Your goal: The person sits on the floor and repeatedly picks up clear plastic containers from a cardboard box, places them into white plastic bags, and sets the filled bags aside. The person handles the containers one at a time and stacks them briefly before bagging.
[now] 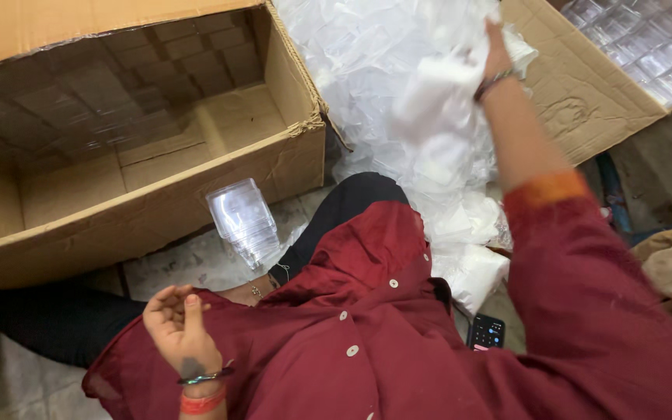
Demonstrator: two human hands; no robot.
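Right hand (496, 48) buried to the fingers in the heap of clear plastic wrappings (398, 93), its grasp undeterminable; the heap is motion-blurred and runs off the top edge. Cardboard box (141, 194), left of the heap, cut by the left and top edges; its far interior lies in shadow. Stack of clear containers (647, 47), right of the heap, cropped at the corner. Dark phone (486, 332), below the heap, partly under the red garment (398, 342).

A single head-worn camera looks steeply down over the seated person's lap in dark red cloth (367, 334), close enough that the sleeves fill the lower frame; it faces forward to the open brown cardboard box (157, 210) on the floor (188, 268) at upper left
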